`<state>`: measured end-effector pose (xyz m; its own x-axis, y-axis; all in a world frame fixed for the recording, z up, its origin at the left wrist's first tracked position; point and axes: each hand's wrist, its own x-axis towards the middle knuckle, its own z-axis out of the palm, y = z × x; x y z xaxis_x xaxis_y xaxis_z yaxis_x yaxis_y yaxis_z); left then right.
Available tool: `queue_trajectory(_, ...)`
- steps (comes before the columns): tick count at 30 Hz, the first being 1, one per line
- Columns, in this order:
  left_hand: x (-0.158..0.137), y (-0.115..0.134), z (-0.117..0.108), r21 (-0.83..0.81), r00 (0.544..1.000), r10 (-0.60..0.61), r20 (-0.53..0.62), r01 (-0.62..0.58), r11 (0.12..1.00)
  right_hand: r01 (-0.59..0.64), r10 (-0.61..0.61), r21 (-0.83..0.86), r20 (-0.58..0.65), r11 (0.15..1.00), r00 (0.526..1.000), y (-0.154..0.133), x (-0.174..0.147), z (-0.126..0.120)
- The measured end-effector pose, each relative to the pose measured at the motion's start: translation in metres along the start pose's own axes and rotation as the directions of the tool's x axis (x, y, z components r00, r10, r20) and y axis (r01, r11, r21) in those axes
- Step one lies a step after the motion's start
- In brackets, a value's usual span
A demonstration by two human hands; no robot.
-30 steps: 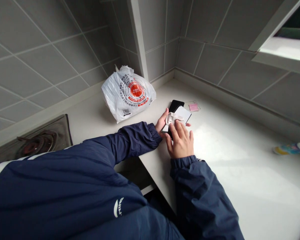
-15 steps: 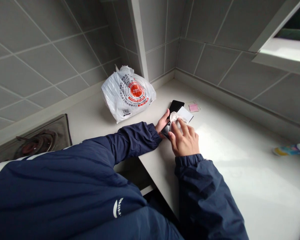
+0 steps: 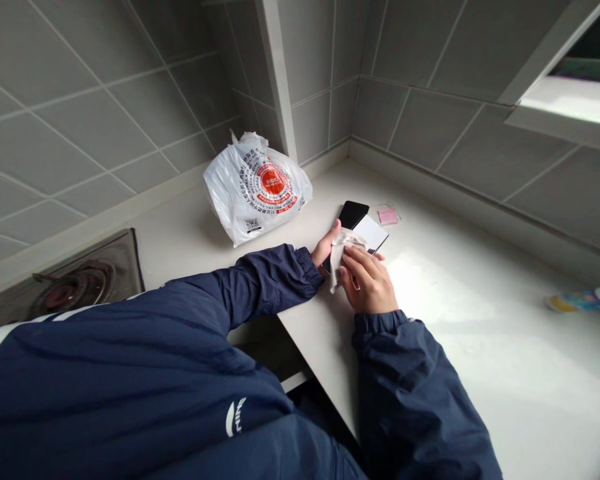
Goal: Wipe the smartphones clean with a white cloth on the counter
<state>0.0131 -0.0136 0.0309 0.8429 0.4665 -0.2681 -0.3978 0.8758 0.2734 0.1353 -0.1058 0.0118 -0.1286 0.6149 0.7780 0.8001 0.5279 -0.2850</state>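
Note:
My left hand (image 3: 323,249) is closed around the edge of a dark, glossy phone (image 3: 326,265), its thumb along the near side and fingertips showing past the far side. Most of that phone is covered. Over its face lies a white tissue (image 3: 341,250), creased, with a loose corner hanging toward me. My right hand (image 3: 373,283) presses the tissue against the phone with bent fingers. Just beyond both hands, a black phone-like slab (image 3: 353,214) lies on the counter, beside a flat white rectangle (image 3: 373,231) with a dark edge.
A white plastic bag (image 3: 230,193) with red and black print stands by the wall. Behind the hands lies a small pink card (image 3: 388,215) in a clear sleeve. A gas stove (image 3: 95,273) is at the left, a colourful bottle (image 3: 575,301) at the right of the pale counter (image 3: 455,333).
The tissue, bunched under my right fingertips before, is now spread wider over the phone and hangs toward me. My right hand has shifted slightly and its fingers are more bent.

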Motion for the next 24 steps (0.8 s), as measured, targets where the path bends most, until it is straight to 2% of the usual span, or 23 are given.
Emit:
queue_trajectory(6,0.007,-0.001,0.002,0.008,0.993,0.116,-0.024,-0.116,0.993,-0.050,0.054,-0.044,0.081,0.998,0.995,0.007,-0.009,0.006)
queue_trajectory(11,0.012,0.000,-0.004,0.086,0.992,0.126,-0.030,-0.123,0.989,-0.216,0.242,-0.203,0.115,0.955,0.963,-0.002,-0.013,0.011)
queue_trajectory(14,0.010,0.002,-0.011,0.132,0.990,0.143,0.002,-0.142,0.981,-0.162,0.201,-0.215,0.175,0.963,0.964,-0.014,-0.012,0.013)
queue_trajectory(16,0.009,0.003,-0.012,0.125,0.994,0.110,0.008,-0.110,0.986,-0.141,0.184,-0.211,0.202,0.967,0.962,-0.017,-0.012,0.013)
queue_trajectory(21,0.010,0.002,-0.005,0.091,0.995,0.048,0.090,-0.056,0.994,-0.282,0.320,-0.247,0.130,0.927,0.939,-0.016,-0.014,0.009)
queue_trajectory(24,0.007,0.004,-0.002,0.121,0.995,0.001,0.104,-0.014,0.993,-0.226,0.244,-0.195,0.072,0.954,0.967,-0.022,-0.013,0.007)
